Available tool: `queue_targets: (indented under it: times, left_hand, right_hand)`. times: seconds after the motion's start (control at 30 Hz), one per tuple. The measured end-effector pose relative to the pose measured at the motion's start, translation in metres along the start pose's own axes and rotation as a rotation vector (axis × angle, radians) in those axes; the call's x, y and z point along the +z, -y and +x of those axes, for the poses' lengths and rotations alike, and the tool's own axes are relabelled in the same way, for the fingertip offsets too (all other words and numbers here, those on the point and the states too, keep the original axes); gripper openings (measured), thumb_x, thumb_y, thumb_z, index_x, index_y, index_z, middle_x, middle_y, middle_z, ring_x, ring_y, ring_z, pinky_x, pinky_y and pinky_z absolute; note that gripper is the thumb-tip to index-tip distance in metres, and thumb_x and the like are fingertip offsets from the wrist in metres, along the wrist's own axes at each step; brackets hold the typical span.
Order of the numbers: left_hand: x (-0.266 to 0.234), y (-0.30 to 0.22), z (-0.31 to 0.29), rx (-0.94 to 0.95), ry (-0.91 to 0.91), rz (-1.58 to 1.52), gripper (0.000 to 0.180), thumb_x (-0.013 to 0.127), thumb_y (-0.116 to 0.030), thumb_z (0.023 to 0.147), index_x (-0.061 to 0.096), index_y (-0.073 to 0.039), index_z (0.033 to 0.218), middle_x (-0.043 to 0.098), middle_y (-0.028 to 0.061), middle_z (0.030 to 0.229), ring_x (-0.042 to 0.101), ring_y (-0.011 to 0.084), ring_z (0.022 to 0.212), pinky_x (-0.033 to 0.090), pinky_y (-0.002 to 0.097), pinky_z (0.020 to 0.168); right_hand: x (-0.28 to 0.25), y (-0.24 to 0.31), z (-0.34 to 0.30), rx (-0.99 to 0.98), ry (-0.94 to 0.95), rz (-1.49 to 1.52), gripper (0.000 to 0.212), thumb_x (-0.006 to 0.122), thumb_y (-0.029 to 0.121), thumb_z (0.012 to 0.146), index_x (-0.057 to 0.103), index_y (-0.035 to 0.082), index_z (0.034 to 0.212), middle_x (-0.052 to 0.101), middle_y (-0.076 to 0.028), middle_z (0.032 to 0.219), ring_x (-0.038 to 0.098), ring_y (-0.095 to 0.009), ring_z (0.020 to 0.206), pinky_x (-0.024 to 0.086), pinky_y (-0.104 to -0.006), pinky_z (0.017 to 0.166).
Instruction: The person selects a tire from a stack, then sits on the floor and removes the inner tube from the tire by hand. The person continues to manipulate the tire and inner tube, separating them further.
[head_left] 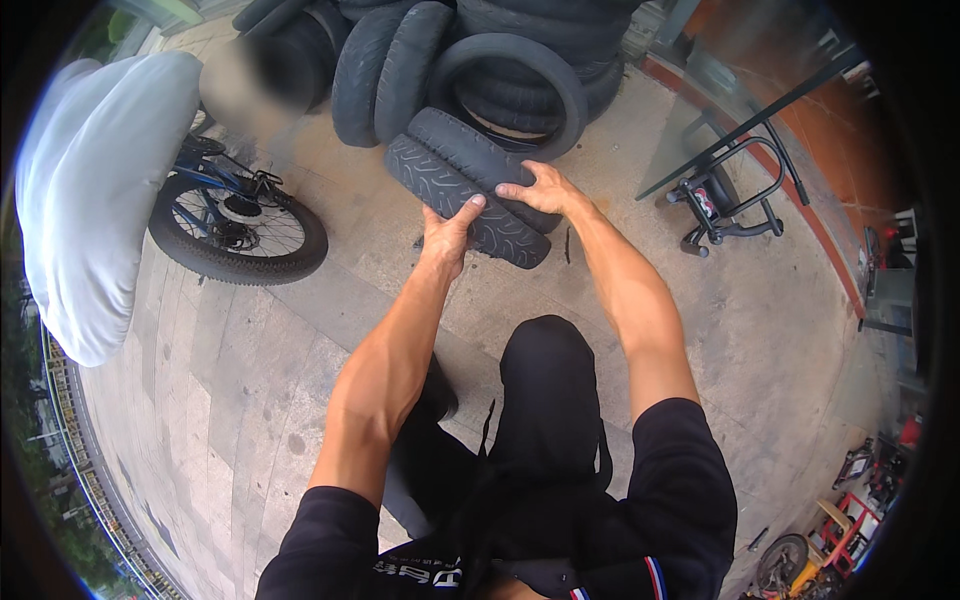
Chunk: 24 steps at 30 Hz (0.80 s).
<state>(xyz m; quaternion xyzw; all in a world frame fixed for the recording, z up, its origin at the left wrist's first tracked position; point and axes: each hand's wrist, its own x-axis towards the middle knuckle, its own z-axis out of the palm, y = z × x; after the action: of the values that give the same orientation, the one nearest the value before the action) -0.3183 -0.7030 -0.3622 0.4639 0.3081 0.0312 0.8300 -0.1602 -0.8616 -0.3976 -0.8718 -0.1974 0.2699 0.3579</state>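
Two worn black scooter tires stand side by side on the ground ahead of me, both arms reaching out to them. My left hand (450, 236) grips the nearer tire (445, 190), its thumb lying on the grooved tread. My right hand (545, 190) holds the farther tire (465, 148) near its right end, the thumb over the edge by the gap between the two. Most fingers of the left hand are hidden behind the tire. Just beyond, another tire (567, 85) leans with its round opening showing.
More tires (365, 75) are piled at the back. To the left is a bicycle wheel (300, 240) beside a pale cover (100, 200). A black metal-framed object (745, 190) stands at right by a glass panel (690, 140). Vehicle parts lie lower right.
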Motion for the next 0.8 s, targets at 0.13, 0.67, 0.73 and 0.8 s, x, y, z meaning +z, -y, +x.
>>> queue_targets:
  times: [0.13, 0.67, 0.73, 0.8]
  left_hand:
    - [-0.009, -0.003, -0.007, -0.059, 0.063, -0.005, 0.105, 0.086, -0.008, 0.077, 0.013, -0.006, 0.153, 0.048, 0.0202, 0.142, 0.051, 0.0384, 0.129, 0.043, 0.0568, 0.106]
    - [0.049, 0.003, -0.007, -0.173, 0.274, 0.262, 0.119, 0.087, -0.009, 0.075, 0.003, -0.005, 0.158, 0.051, 0.0239, 0.14, 0.057, 0.0382, 0.124, 0.047, 0.0574, 0.101]
    - [0.049, 0.002, -0.006, -0.191, 0.243, 0.312, 0.115, 0.087, -0.012, 0.076, 0.006, -0.004, 0.158, 0.048, 0.0215, 0.143, 0.053, 0.0378, 0.127, 0.046, 0.0582, 0.101]
    - [0.048, -0.001, -0.007, -0.188, 0.239, 0.322, 0.116, 0.088, -0.014, 0.076, 0.006, -0.004, 0.158, 0.048, 0.0209, 0.143, 0.053, 0.0373, 0.128, 0.044, 0.0582, 0.102]
  right_hand:
    - [0.018, -0.008, -0.034, -0.014, -0.032, 0.243, 0.099, 0.083, 0.065, 0.068, 0.059, -0.008, 0.13, 0.067, -0.026, 0.121, 0.065, -0.034, 0.114, 0.05, -0.0401, 0.099]
    - [-0.003, -0.053, -0.111, 0.132, -0.298, 0.745, 0.075, 0.075, 0.054, 0.086, 0.063, -0.012, 0.119, 0.071, -0.022, 0.106, 0.069, -0.027, 0.095, 0.055, -0.0374, 0.082]
    - [-0.001, -0.05, -0.107, 0.185, -0.309, 0.734, 0.077, 0.072, 0.057, 0.087, 0.063, -0.011, 0.121, 0.07, -0.022, 0.109, 0.069, -0.027, 0.097, 0.055, -0.038, 0.083]
    - [-0.001, -0.047, -0.104, 0.159, -0.268, 0.741, 0.078, 0.07, 0.059, 0.087, 0.063, -0.01, 0.122, 0.069, -0.022, 0.112, 0.068, -0.027, 0.1, 0.054, -0.0384, 0.085]
